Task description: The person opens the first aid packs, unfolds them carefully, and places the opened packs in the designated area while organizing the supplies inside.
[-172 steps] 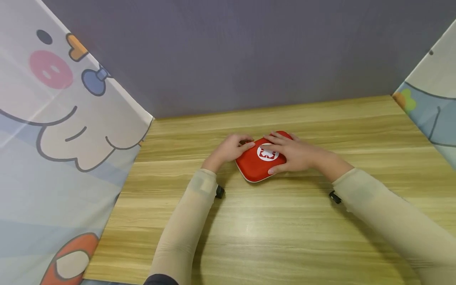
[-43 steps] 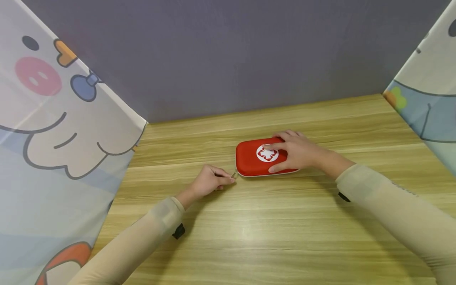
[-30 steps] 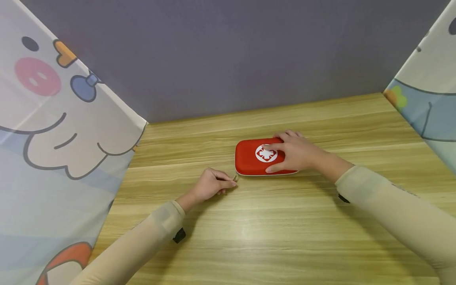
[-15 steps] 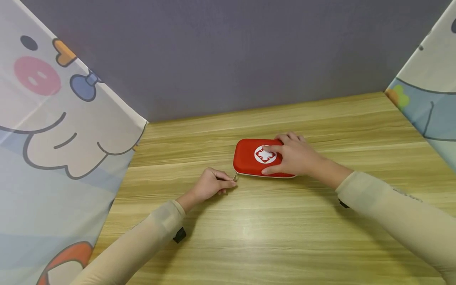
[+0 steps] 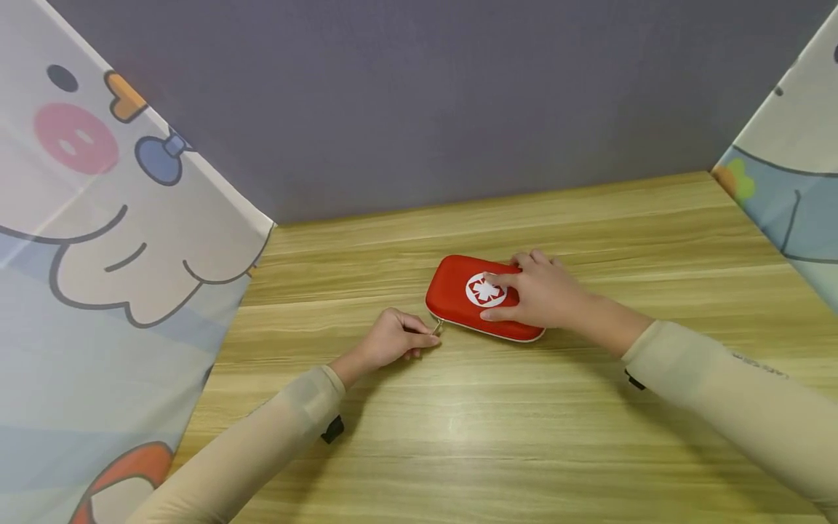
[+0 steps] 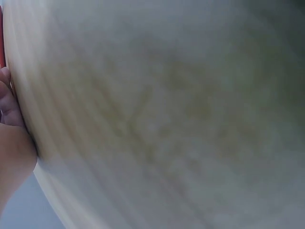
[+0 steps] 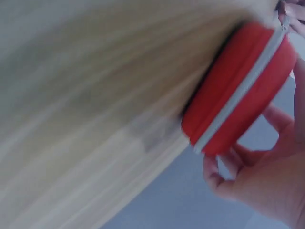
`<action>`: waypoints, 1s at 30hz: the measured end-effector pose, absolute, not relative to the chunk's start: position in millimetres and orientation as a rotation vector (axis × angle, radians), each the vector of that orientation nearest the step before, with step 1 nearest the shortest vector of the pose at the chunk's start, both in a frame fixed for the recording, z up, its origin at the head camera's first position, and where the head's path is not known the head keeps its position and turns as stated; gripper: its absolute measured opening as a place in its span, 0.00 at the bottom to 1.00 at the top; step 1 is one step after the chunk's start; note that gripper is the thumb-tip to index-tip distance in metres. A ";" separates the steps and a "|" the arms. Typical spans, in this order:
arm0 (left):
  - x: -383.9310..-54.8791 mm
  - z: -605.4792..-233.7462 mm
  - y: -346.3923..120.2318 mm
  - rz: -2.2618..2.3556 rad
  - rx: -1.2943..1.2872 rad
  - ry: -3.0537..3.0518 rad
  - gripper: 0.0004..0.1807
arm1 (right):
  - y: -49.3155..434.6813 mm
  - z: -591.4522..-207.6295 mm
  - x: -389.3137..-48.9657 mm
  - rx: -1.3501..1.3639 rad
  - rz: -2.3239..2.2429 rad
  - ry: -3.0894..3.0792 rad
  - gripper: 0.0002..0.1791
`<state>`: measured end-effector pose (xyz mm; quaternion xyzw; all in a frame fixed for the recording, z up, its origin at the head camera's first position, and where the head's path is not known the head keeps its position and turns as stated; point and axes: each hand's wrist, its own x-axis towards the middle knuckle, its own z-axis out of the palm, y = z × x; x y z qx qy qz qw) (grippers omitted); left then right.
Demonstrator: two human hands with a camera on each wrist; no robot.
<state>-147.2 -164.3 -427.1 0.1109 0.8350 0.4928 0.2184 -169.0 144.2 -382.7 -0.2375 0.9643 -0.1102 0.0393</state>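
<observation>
A red zippered first-aid case (image 5: 452, 291) with a white round emblem lies on the wooden table in the head view. Its left hand-side front corner carries a metal zipper pull (image 5: 438, 327), which my left hand (image 5: 395, 338) pinches between thumb and fingers. My right hand (image 5: 548, 291) grips the case's right end, thumb and index finger on the lid and the other fingers over the far edge. In the right wrist view the pale zipper band (image 7: 238, 93) runs closed along the visible side. The left wrist view catches only part of the left hand (image 6: 12, 114).
The wooden table (image 5: 458, 429) reaches back to a grey-purple wall (image 5: 425, 109). Cartoon-printed cloth panels (image 5: 144, 240) flank it on the left and right. A small black device (image 5: 333, 429) sits under the left wrist.
Earlier my left hand lay on the case; it has moved to the front left corner and pinches the zipper pull. Lately the case has turned clockwise, its right end swinging nearer to me.
</observation>
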 end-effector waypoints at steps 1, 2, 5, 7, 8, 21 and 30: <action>-147.1 -427.3 -164.5 1.363 0.305 2.315 0.02 | 145.5 -381.2 -169.3 -0.735 -0.342 2.943 0.43; -146.9 -427.3 -164.6 1.362 0.303 2.316 0.02 | 146.7 -379.4 -169.3 -0.746 -0.345 2.930 0.42; -146.5 -427.6 -164.1 1.363 0.305 2.316 0.02 | 148.4 -375.4 -169.2 -0.764 -0.349 2.894 0.41; -145.9 -426.8 -163.2 1.362 0.306 2.314 0.02 | 148.0 -374.3 -169.1 -0.779 -0.343 2.879 0.41; -145.6 -426.4 -162.5 1.363 0.309 2.313 0.02 | 147.8 -374.1 -169.1 -0.780 -0.341 2.873 0.41; -142.1 -423.9 -157.1 1.362 0.330 2.333 0.03 | 150.4 -377.0 -169.2 -0.760 -0.394 2.863 0.39; -138.0 -425.6 -149.7 1.372 0.377 2.305 0.02 | 147.8 -380.4 -166.4 -0.760 -0.382 2.895 0.39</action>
